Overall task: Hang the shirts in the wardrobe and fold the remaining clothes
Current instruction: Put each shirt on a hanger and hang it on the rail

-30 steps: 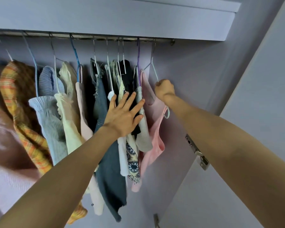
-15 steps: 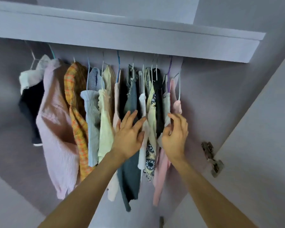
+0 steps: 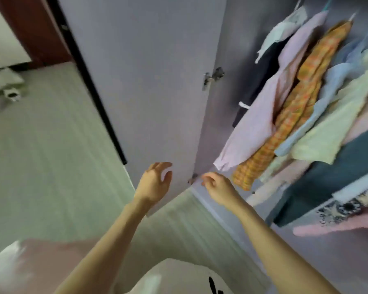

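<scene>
Hands empty: left hand (image 3: 155,183) spread open in front of the wardrobe door (image 3: 153,81), right hand (image 3: 218,185) loosely curled near its lower corner, holding nothing. Shirts (image 3: 306,98) hang in the wardrobe at right, well apart from both hands; view tilted and blurred.

The wardrobe door (image 3: 153,81) is a smooth, matt, lilac-grey board, and the hinge (image 3: 213,77) on its inner edge is shiny metal. Right of the hinge hang cloth garments: a pale pink shirt (image 3: 261,115) of soft matt fabric, an orange checked shirt (image 3: 295,102) with a woven pattern, and a dark teal garment (image 3: 327,183) of heavier-looking cloth. Left of the door, the floor (image 3: 51,155) is pale, smooth and faintly striped.
</scene>
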`<move>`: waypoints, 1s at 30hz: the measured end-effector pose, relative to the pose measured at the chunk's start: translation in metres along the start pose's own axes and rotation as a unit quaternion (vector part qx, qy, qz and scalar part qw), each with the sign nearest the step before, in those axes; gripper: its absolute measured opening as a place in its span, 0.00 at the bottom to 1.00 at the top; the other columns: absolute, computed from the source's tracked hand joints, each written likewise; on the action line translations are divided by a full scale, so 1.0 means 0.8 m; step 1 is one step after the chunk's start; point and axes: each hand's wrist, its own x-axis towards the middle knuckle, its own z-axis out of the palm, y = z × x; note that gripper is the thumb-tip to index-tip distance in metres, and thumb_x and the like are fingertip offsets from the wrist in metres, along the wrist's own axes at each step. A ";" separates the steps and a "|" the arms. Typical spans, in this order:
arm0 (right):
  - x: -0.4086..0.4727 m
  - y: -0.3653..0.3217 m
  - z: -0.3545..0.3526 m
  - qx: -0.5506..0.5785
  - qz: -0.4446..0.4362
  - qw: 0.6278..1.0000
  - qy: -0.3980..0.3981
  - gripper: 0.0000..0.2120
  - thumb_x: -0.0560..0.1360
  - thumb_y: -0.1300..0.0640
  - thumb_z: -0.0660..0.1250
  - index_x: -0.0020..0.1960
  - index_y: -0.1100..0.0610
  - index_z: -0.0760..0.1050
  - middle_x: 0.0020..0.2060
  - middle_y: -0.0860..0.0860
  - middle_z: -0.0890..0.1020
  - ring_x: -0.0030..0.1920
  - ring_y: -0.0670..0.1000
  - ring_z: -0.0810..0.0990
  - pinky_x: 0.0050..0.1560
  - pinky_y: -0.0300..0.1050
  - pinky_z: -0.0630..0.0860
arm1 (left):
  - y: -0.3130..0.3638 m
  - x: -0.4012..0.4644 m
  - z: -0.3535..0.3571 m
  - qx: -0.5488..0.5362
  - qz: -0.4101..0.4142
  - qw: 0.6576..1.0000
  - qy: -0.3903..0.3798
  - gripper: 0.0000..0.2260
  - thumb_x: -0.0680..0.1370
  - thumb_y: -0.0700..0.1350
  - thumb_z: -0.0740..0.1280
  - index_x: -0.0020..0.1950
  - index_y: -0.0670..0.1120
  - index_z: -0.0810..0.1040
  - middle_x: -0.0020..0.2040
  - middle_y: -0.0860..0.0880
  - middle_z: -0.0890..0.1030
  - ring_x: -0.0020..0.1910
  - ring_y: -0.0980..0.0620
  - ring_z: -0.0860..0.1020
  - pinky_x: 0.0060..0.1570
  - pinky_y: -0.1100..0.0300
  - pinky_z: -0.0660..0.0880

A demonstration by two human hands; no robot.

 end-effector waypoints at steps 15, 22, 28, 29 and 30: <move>0.024 -0.314 0.458 -0.090 -0.203 0.876 -0.428 0.12 0.80 0.59 0.55 0.55 0.59 0.77 0.43 0.49 0.79 0.46 0.52 0.79 0.52 0.43 0.73 | -0.360 -0.244 -0.286 -0.048 -0.417 0.858 0.297 0.12 0.77 0.39 0.63 0.61 0.41 0.77 0.57 0.42 0.80 0.55 0.46 0.78 0.53 0.61 0.70; 0.067 -0.433 0.629 -0.132 -0.253 0.793 -0.539 0.12 0.79 0.62 0.55 0.53 0.60 0.77 0.41 0.50 0.79 0.40 0.48 0.77 0.48 0.42 0.74 | -0.449 -0.290 -0.343 -0.071 -0.530 0.747 0.395 0.13 0.79 0.43 0.61 0.63 0.45 0.75 0.61 0.48 0.77 0.56 0.51 0.77 0.52 0.61 0.71; 0.132 -0.588 0.757 -0.133 -0.306 0.718 -0.611 0.12 0.78 0.65 0.54 0.46 0.56 0.76 0.34 0.47 0.77 0.45 0.51 0.78 0.55 0.55 0.76 | -0.535 -0.249 -0.446 -0.072 -0.585 0.632 0.503 0.13 0.79 0.41 0.60 0.63 0.43 0.75 0.61 0.46 0.77 0.57 0.50 0.77 0.53 0.61 0.69; 0.141 -0.625 0.781 -0.134 -0.324 0.706 -0.616 0.13 0.78 0.65 0.55 0.43 0.53 0.74 0.33 0.46 0.77 0.45 0.52 0.79 0.55 0.56 0.76 | -0.550 -0.240 -0.476 -0.067 -0.585 0.613 0.526 0.13 0.79 0.41 0.61 0.63 0.42 0.75 0.61 0.46 0.77 0.56 0.49 0.77 0.53 0.61 0.71; 0.144 -0.650 0.797 -0.134 -0.338 0.700 -0.615 0.13 0.78 0.65 0.55 0.42 0.52 0.73 0.33 0.45 0.77 0.45 0.54 0.80 0.55 0.57 0.76 | -0.557 -0.233 -0.496 -0.059 -0.585 0.605 0.537 0.13 0.79 0.40 0.61 0.63 0.41 0.75 0.60 0.45 0.78 0.55 0.49 0.77 0.52 0.61 0.71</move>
